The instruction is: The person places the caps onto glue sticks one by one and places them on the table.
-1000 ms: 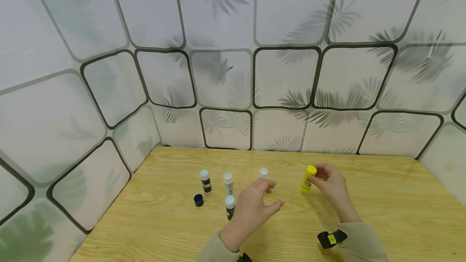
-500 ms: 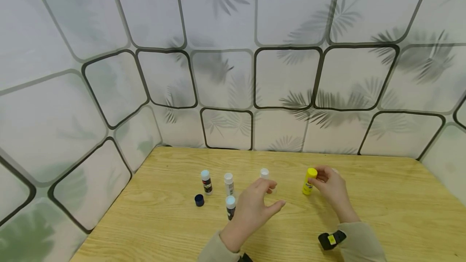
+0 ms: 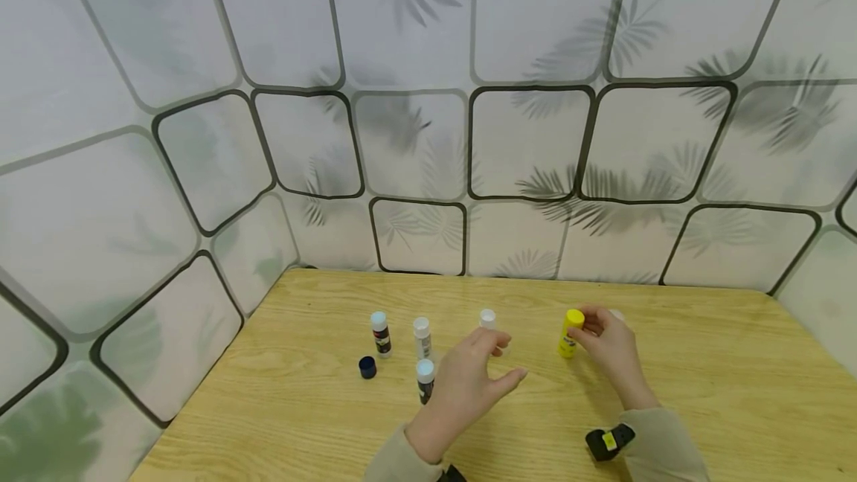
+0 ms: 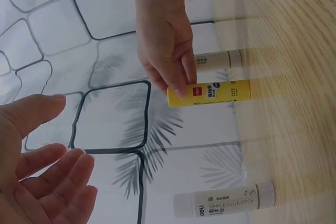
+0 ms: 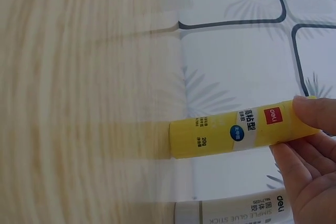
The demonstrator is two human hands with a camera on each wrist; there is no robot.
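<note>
My right hand [image 3: 609, 348] pinches a yellow glue stick [image 5: 231, 132] near its top end, between thumb and fingers. The stick stands upright, its lower end right at the wooden tabletop. A white glue stick [image 5: 236, 212] stands just beyond it, mostly behind the right hand in the head view. My left hand [image 3: 462, 381] is held over the table with fingers relaxed and thumb apart, nothing in its grasp. Behind its fingertips stands another white glue stick [image 4: 226, 200]. A dark-labelled glue stick [image 3: 425, 380] is partly covered by the left hand.
Farther left stand a white glue stick [image 3: 422, 338] and a black-labelled one with a pale top [image 3: 381, 335]. A small dark blue cap [image 3: 367, 367] lies near them on the wooden table [image 3: 281, 407]. Patterned fabric walls [image 3: 415, 147] rise behind the table and at both sides.
The yellow glue stick has come slightly down and toward me, from a slight tilt to upright. The white stick's top beyond my right hand has come into view. My left hand stays put.
</note>
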